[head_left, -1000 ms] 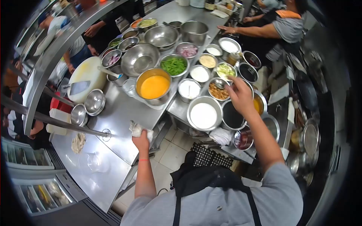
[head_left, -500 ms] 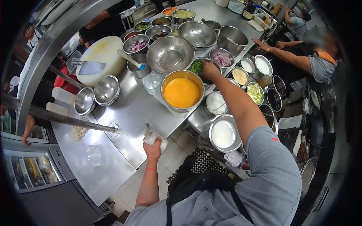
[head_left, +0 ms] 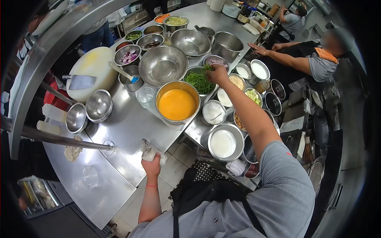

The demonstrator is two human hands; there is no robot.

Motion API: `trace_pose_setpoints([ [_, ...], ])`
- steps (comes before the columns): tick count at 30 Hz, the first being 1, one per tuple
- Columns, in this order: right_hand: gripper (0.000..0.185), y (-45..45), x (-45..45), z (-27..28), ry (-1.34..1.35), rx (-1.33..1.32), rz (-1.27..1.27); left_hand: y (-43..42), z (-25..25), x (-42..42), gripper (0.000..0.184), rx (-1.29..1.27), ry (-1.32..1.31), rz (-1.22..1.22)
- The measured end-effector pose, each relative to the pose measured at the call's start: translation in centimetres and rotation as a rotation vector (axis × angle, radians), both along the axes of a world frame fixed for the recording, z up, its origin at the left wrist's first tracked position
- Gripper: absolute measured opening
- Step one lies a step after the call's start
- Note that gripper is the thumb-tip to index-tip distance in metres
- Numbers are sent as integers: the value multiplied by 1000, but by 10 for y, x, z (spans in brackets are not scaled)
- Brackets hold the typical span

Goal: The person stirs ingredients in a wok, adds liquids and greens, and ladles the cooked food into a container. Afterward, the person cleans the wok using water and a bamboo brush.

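My left hand [head_left: 152, 166] is closed around a crumpled, stained white cloth [head_left: 148, 150], held near the steel table's edge. On the other side, my right hand [head_left: 218, 74] pinches some cut green leaves [head_left: 207, 67]. It is over the right rim of a metal bowl of chopped greens [head_left: 197, 82], beside a bowl of sliced red onion [head_left: 215, 59] that it partly covers. Left of my right arm stands a pot of orange liquid [head_left: 177, 104]. A large empty-looking steel bowl [head_left: 163, 66] sits behind that pot.
Containers of white liquid [head_left: 223, 143] and white powder [head_left: 214, 112] stand below my right forearm. A spatula [head_left: 124, 71] rests in a steel pot; a cleaver [head_left: 82, 81] lies on a round board [head_left: 93, 67]. A metal pole [head_left: 59, 138] crosses the left. A co-worker [head_left: 305, 63] stands at right.
My right hand has come up out of the bowl of greens with some in its fingers, uncovering the rest. My left hand keeps hold of the cloth. The whole view has shifted slightly.
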State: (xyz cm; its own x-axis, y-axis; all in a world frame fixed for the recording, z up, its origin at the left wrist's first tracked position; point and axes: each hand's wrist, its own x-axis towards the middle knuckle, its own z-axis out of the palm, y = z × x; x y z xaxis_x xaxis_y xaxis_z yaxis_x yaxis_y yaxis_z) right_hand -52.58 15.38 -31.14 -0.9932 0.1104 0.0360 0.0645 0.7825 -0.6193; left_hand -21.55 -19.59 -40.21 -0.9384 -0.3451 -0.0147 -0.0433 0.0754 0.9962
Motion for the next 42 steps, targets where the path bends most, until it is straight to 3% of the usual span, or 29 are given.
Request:
trace_pose_setpoints([
  [2, 14, -1, 6, 1, 26, -462, -73, 1, 1, 1, 14, 20, 21, 6],
  [6, 10, 7, 15, 14, 43, -747, -151, -1, -3, 2, 15, 29, -2, -14],
  [8, 8, 15, 18, 24, 19, -1106, -251, 0, -2, 3, 16, 38, -28, 9],
  [9, 8, 19, 27, 34, 36, -1107, -268, 1, -3, 3, 16, 37, -24, -13],
  [12, 9, 43, 63, 70, 100, -1397, -209, 4, -2, 4, 16, -69, 37, 5],
  [14, 10, 75, 111, 95, 154, -1487, -166, -6, -21, 4, 18, -191, 30, -97],
  [18, 8, 150, 297, 145, 329, -1586, -162, -4, -22, 3, 30, -22, -98, -9],
  [19, 8, 172, 356, 156, 342, -1609, -220, -18, -44, -8, 34, 54, -283, -8],
  [21, 8, 217, 485, 170, 540, -1488, -342, -10, -36, -14, 43, 256, -241, -18],
  [22, 10, 231, 550, 180, 642, -1405, -379, 10, -10, -12, 42, 308, -212, -65],
  [24, 14, 253, 674, 199, 869, -1209, -643, 19, -9, -42, 38, 418, -181, -237],
  [26, 15, 249, 785, 222, 1071, -879, -940, 105, 94, -2, 34, 277, -185, -293],
  [27, 16, 247, 836, 230, 1117, -776, -985, 110, 85, -31, 33, 338, 67, -566],
  [28, 18, 241, 872, 235, 1192, -583, -1136, 121, 69, -53, 33, 258, 168, -418],
  [29, 21, 234, 903, 240, 1259, -395, -1271, 135, 76, -64, 34, 337, 81, -598],
  [30, 21, 237, 940, 234, 1271, -394, -1280, 190, 123, 4, 36, 316, 209, -482],
  [32, 22, 259, 1006, 204, 1164, -59, -1606, 218, 124, 4, 41, 546, 108, -800],
  [34, 24, 296, 1072, 143, 950, 37, -1706, 268, 143, 72, 46, 588, 78, -936],
  [36, 39, 338, 1141, 44, 118, 317, -1875, 307, 163, 137, 44, 671, -94, -1123],
  [37, 37, 345, 1171, 5, -111, 324, -1775, 320, 150, 149, 41, 572, -78, -1137],
  [39, 37, 334, 1171, 10, -144, 341, -1782, 343, 162, 211, 37, 648, -123, -1222],
  [41, 35, 340, 1188, 0, 163, 113, -1855, 348, 152, 245, 37, 600, -208, -1294],
  [42, 35, 337, 1193, 0, 159, 100, -1856, 353, 139, 256, 37, 568, -250, -1309],
])
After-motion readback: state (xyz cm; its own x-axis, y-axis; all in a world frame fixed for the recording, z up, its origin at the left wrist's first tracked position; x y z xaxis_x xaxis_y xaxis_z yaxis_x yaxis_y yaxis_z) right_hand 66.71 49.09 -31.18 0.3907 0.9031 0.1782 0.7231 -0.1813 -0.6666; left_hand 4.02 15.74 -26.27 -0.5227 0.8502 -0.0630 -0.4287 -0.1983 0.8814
